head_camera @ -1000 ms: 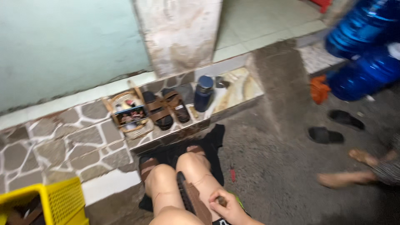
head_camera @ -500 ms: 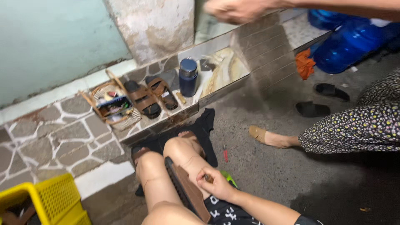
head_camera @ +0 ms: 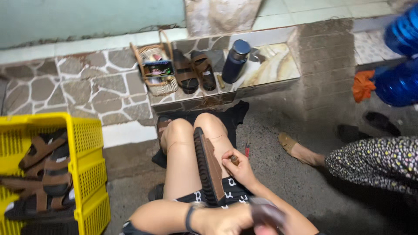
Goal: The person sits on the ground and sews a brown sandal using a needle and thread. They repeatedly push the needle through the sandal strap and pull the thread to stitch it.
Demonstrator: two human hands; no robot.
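Note:
I sit with bare legs stretched out on a black cloth point(head_camera: 237, 114). A dark brown sandal point(head_camera: 208, 165) stands on edge between my thighs, sole to the left. My right hand point(head_camera: 240, 169) rests against its right side, fingers closed on a small brown-tipped tool point(head_camera: 234, 159). At the bottom edge my left hand point(head_camera: 222, 221), with a dark band on the wrist, sits just below the sandal's near end. It is closed around a blurred dark object point(head_camera: 266, 214) that I cannot identify.
A yellow crate point(head_camera: 89, 174) of brown sandals stands at my left. On the stone ledge are a wicker basket point(head_camera: 156, 69), a pair of sandals point(head_camera: 194, 72) and a blue bottle point(head_camera: 235, 61). Another person's patterned leg point(head_camera: 374, 163) and sandalled foot point(head_camera: 291, 146) lie to the right, near blue jugs point(head_camera: 398, 80).
The view has swung left, bringing the yellow crate in. The other person's hand at the top is gone. My right hand stays at the sandal, and my left hand now shows.

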